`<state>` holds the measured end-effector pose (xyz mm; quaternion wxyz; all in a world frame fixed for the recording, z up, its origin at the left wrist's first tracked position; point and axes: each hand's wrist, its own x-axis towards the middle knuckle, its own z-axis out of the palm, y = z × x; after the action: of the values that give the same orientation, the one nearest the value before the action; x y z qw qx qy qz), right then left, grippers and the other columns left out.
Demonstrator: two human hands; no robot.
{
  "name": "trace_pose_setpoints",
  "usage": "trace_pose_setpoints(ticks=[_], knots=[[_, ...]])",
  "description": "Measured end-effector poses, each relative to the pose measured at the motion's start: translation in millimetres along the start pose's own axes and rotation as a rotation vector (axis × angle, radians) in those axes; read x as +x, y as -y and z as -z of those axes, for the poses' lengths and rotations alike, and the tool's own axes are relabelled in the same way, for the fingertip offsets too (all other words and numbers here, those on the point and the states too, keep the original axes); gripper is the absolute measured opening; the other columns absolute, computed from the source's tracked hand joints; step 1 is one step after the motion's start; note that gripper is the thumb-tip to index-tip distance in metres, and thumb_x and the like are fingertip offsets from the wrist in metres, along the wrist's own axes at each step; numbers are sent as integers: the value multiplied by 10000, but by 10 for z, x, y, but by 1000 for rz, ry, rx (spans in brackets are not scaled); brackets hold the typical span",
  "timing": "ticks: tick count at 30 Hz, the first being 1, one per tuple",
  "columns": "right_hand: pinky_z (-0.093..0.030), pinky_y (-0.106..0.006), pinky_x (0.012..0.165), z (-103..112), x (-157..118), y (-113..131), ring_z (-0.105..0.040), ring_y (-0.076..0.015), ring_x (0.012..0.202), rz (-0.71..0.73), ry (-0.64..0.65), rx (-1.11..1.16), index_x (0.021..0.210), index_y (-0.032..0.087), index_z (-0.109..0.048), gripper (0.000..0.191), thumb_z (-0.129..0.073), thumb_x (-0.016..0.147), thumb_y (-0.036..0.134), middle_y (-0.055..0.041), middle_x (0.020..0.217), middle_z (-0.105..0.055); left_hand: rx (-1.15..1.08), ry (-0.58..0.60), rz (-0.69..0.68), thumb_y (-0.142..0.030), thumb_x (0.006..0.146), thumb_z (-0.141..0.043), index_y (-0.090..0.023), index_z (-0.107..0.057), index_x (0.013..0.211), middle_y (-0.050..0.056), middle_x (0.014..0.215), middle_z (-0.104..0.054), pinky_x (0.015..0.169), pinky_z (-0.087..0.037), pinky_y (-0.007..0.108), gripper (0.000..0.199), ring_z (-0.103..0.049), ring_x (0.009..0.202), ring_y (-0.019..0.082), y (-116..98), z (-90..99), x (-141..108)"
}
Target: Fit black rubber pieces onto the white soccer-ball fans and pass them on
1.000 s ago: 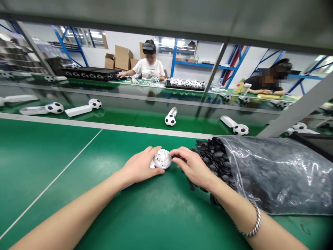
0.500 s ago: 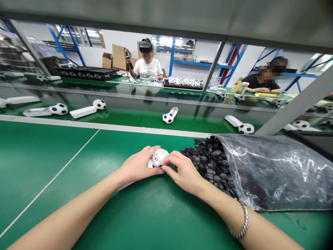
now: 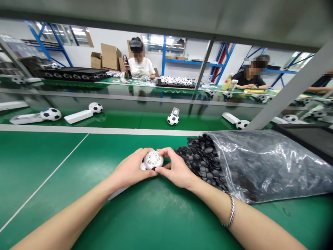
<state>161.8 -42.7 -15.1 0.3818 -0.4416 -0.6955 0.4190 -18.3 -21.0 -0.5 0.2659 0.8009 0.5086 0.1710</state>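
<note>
A white ball with an openwork pattern is held between both hands over the green table. My left hand wraps round its left side, thumb at the lower front. On the right, my right hand grips the ball, fingertips at its upper right and thumb at its lower edge. A small black patch shows on the ball near the thumbs. A white handle sticks out beneath my left wrist, mostly hidden. Beside my right hand lies a pile of black pieces, spilling from a clear plastic bag.
Behind the table's pale edge, a green strip carries several football-patterned items, one a ball with a clear part. A slanted metal post stands at right, near a black tray. People sit across the way, one in a white shirt.
My right hand's fingers have spread from a pinch at the ball's lower right to a grip round its right side. The view has shifted slightly, and the ball with the clear part has turned.
</note>
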Motion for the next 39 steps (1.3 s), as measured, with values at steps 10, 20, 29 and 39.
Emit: trace_pose_setpoints(ticks=[10,20,29,39], knots=[[-495,-251,653,47,37,-31,-508,-165,984,45,21,-64,1068,225,-441,403,-589,696,188,-43,1110,-504,-35,35,2,-501,636,-620,-253,-425,1203,44,1204,-513,868,-416,350,649,-499,1061,256,23,10,-3],[-479,-252,668,65,66,-50,-520,-153,956,38,22,-77,1045,220,-450,343,-574,725,222,-33,1086,-531,85,55,33,-525,711,-537,-284,-341,1272,35,1248,-477,870,-417,364,641,-517,1046,251,-62,19,-63],[-470,-249,679,92,84,39,-511,-169,992,-13,48,-155,1007,218,-474,284,-531,729,215,-35,1062,-547,77,-7,20,-491,646,-611,-317,-386,1236,21,1144,-548,839,-442,364,655,-561,962,246,-97,9,-88],[-484,-264,724,20,95,-97,-533,-199,993,15,21,-202,1056,204,-503,346,-494,745,357,-74,1097,-556,156,-63,20,-549,639,-585,-307,-453,1128,18,992,-579,740,-472,402,562,-578,863,255,-178,-4,-128]])
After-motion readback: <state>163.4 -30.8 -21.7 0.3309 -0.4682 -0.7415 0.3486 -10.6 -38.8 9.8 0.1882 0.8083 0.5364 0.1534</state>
